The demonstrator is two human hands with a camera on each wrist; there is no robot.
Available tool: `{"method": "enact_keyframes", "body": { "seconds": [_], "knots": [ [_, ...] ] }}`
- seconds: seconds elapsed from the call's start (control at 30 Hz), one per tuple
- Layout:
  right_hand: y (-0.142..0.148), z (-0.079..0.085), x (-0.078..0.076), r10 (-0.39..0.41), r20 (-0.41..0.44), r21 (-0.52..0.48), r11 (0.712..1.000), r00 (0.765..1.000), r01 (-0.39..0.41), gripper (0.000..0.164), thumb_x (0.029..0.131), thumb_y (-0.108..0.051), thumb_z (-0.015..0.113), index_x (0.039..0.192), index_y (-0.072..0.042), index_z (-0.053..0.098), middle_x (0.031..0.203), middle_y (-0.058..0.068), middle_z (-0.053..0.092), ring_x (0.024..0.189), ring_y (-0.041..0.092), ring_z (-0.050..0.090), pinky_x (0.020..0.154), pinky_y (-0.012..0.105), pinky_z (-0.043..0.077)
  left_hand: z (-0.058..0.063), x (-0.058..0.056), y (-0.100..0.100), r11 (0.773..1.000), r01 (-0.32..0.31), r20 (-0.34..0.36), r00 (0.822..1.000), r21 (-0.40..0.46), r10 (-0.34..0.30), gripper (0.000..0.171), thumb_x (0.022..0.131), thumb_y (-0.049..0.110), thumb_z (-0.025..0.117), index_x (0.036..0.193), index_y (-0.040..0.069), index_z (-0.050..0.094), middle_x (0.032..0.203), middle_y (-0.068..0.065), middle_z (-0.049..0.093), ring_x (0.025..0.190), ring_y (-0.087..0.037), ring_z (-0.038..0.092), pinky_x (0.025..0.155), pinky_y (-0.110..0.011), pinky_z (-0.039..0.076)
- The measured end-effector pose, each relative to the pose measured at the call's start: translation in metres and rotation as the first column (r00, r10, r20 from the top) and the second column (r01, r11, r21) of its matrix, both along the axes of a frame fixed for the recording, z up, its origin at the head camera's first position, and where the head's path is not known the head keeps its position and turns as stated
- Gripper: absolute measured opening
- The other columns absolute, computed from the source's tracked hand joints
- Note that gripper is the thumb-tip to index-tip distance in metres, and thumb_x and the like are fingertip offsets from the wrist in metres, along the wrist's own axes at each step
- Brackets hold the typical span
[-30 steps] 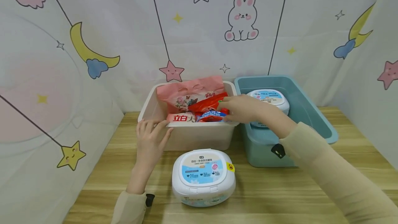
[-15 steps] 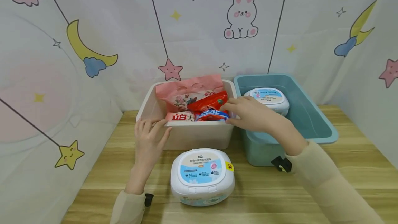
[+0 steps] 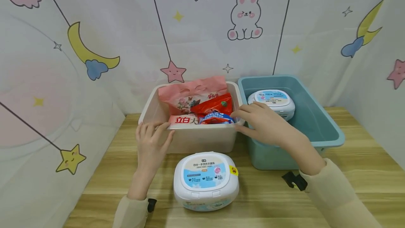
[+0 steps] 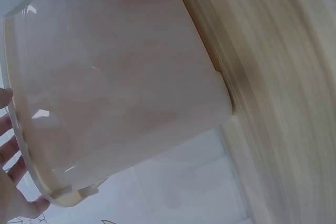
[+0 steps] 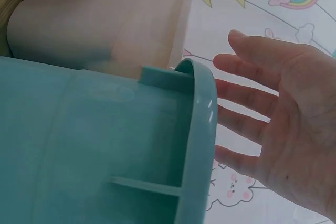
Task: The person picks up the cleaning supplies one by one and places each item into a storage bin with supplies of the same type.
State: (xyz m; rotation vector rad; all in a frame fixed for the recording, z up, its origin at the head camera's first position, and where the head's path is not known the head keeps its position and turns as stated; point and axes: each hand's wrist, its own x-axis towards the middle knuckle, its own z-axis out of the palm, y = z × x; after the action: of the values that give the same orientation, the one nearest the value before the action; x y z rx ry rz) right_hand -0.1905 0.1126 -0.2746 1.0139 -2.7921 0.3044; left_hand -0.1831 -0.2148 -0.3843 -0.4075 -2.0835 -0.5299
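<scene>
My left hand [image 3: 150,143] holds the near left rim of the white bin [image 3: 202,140], thumb outside and fingers over the edge. In the left wrist view the same fingertips [image 4: 8,150] show along the bin's rim. A pink bag [image 3: 193,94], a red bag [image 3: 218,104] and a blue-and-red packet [image 3: 215,118] lie inside. My right hand [image 3: 262,124] hovers at the bin's near right corner with nothing in it. Its fingers spread loosely beyond the teal bin's rim [image 5: 202,129] in the right wrist view.
A white laundry-pod box [image 3: 205,182] with a blue label stands on the wooden table [image 3: 269,200] in front of the white bin. Another such box [image 3: 272,101] sits in the teal bin [image 3: 316,122] at right. A printed curtain [image 3: 202,38] hangs behind.
My right hand has drawn back from the red bag, toward the right and nearer to me. The left hand stays on the rim.
</scene>
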Motion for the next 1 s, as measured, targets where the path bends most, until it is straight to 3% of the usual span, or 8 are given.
{"method": "enact_keyframes", "body": {
  "seconds": [0.33, 0.53, 0.77, 1.0],
  "knots": [
    [0.020, -0.008, 0.012, -0.020, -0.081, -0.068, 0.998, 0.996, 0.014, 0.040, 0.088, -0.029, 0.069, 0.125, -0.016, 0.061, 0.128, 0.005, 0.060, 0.122, 0.028, 0.054, 0.114, 0.058, 0.026, 0.001, -0.002, 0.010, 0.999, 0.039, -0.054, 0.998, 0.015, -0.038, 0.025, 0.078, 0.014, 0.077, 0.101, 0.007, 0.070, 0.099, -0.013, 0.062, 0.094, -0.034, 0.052, 0.099, -0.061, 0.032],
    [0.030, -0.017, 0.012, -0.018, -0.137, -0.124, 0.992, 0.990, 0.001, 0.038, 0.088, -0.027, 0.069, 0.122, -0.013, 0.063, 0.128, 0.008, 0.061, 0.122, 0.029, 0.054, 0.111, 0.058, 0.031, 0.005, 0.004, 0.014, 0.999, 0.037, -0.051, 0.998, 0.000, -0.037, 0.025, 0.077, 0.013, 0.077, 0.100, 0.006, 0.069, 0.099, -0.014, 0.061, 0.093, -0.034, 0.052, 0.098, -0.063, 0.032],
    [0.039, -0.030, 0.012, -0.015, -0.229, -0.196, 0.980, 0.973, -0.031, 0.035, 0.086, -0.024, 0.071, 0.118, -0.011, 0.065, 0.123, 0.006, 0.064, 0.116, 0.027, 0.057, 0.103, 0.052, 0.041, 0.009, 0.013, 0.018, 0.997, 0.046, 0.022, 0.999, -0.069, -0.045, 0.027, 0.079, 0.019, 0.075, 0.103, 0.009, 0.069, 0.104, -0.013, 0.062, 0.099, -0.033, 0.054, 0.098, -0.059, 0.035],
    [0.047, -0.039, 0.017, -0.050, -0.275, -0.252, 0.968, 0.960, -0.021, 0.035, 0.083, -0.021, 0.073, 0.116, -0.011, 0.066, 0.123, 0.006, 0.064, 0.116, 0.027, 0.056, 0.102, 0.051, 0.040, 0.015, 0.022, 0.024, 0.995, 0.056, 0.059, 0.997, -0.087, -0.051, 0.028, 0.079, 0.020, 0.075, 0.104, 0.009, 0.069, 0.107, -0.013, 0.062, 0.103, -0.033, 0.053, 0.101, -0.060, 0.032]
  ]
}}
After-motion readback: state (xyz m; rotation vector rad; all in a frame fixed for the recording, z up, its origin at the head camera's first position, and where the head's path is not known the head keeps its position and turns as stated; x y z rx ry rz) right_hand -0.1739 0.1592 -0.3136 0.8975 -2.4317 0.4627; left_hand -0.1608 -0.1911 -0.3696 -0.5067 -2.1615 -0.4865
